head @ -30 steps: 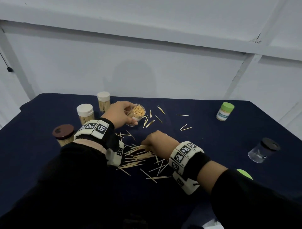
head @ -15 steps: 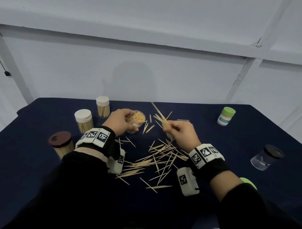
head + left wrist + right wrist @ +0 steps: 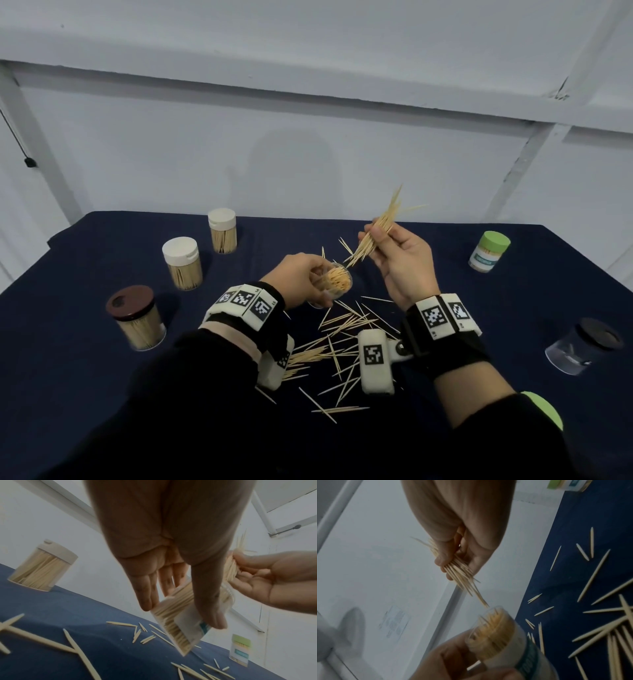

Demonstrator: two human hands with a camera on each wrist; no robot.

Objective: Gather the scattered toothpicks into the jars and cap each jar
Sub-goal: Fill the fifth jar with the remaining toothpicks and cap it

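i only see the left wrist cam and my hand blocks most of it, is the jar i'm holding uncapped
Observer: Yes. The right wrist view shows the open jar has no cap, and its mouth is packed with toothpicks.
Operator: what's coming toward it
Observer: The right hand pinches a bundle of toothpicks angled down, with the tips at the jar's rim and the rest outside.
Operator: anything else to fill
Observer: In the head view, a clear jar with a dark cap at the far right looks almost empty.
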